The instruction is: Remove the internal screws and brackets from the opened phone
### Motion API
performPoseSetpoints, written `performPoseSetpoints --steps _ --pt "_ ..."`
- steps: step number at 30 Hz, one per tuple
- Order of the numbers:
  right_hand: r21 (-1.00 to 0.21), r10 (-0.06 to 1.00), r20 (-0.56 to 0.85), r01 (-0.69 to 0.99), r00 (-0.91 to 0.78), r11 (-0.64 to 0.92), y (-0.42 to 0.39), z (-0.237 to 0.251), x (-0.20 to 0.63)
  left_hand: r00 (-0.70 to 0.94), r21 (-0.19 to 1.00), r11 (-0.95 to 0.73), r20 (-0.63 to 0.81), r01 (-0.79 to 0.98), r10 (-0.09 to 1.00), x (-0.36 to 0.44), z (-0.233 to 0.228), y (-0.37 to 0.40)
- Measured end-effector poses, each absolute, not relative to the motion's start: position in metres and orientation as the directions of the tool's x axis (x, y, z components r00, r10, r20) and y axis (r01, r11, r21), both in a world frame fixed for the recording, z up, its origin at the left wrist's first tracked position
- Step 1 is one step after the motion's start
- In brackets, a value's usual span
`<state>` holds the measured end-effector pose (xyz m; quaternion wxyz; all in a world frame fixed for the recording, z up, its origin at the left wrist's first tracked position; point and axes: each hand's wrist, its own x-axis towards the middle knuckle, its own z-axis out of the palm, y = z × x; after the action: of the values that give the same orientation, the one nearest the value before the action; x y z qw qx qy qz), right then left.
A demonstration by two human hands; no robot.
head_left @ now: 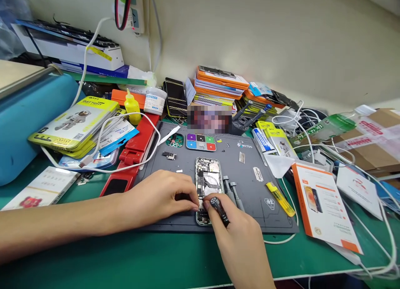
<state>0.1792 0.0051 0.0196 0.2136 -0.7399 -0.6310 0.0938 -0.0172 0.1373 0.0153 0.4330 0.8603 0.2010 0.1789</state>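
Note:
An opened smartphone [208, 183] lies on a dark grey work mat [250, 180], its inner parts showing. My left hand [170, 193] comes in from the left, thumb and index finger brought together at the phone's lower left edge. Whatever those fingertips may hold is hidden. My right hand [239, 228] is closed around a dark screwdriver [219, 211], its round end cap pointing up and away. The thumb and index fingertips of that hand touch the lower middle of the phone. Two more grey screwdrivers [233, 193] lie just right of the phone.
Beyond the phone sit a coloured screw tray [201, 142] and a small loose part [169, 155]. A yellow-handled tool [280, 198] and a blade [258, 174] lie right. A red clamp-like tool [133, 158], battery boxes [78, 122], white cables and an orange-white box [326, 205] flank the mat.

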Motion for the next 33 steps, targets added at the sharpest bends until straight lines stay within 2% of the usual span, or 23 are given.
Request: performPoseSetpoints --steps 4,8,15,17,27,33 --pt "-0.408 0.976 0.127 0.907 0.175 -0.110 0.006 0.020 0.179 0.862 0.733 -0.670 0.257 0.121 0.436 -0.018 0.013 0.135" --pt "-0.411 0.979 0.079 0.901 0.188 -0.140 0.006 0.021 0.179 0.865 0.663 -0.741 0.304 0.110 0.400 -0.019 0.012 0.133" --pt "-0.456 0.947 -0.197 0.832 0.253 -0.316 0.018 0.035 0.178 0.872 0.666 -0.737 0.291 0.110 0.393 -0.019 0.012 0.134" --pt "-0.449 0.935 -0.233 0.823 0.267 -0.347 0.022 0.039 0.177 0.876 0.668 -0.734 0.276 0.121 0.396 -0.019 0.013 0.135" --pt "-0.381 0.934 -0.211 0.856 0.287 -0.349 0.023 0.039 0.175 0.884 0.686 -0.712 0.232 0.146 0.405 -0.021 0.014 0.135" --pt "-0.362 0.919 -0.265 0.853 0.293 -0.376 0.024 0.039 0.177 0.885 0.716 -0.680 0.204 0.156 0.419 -0.019 0.017 0.136"
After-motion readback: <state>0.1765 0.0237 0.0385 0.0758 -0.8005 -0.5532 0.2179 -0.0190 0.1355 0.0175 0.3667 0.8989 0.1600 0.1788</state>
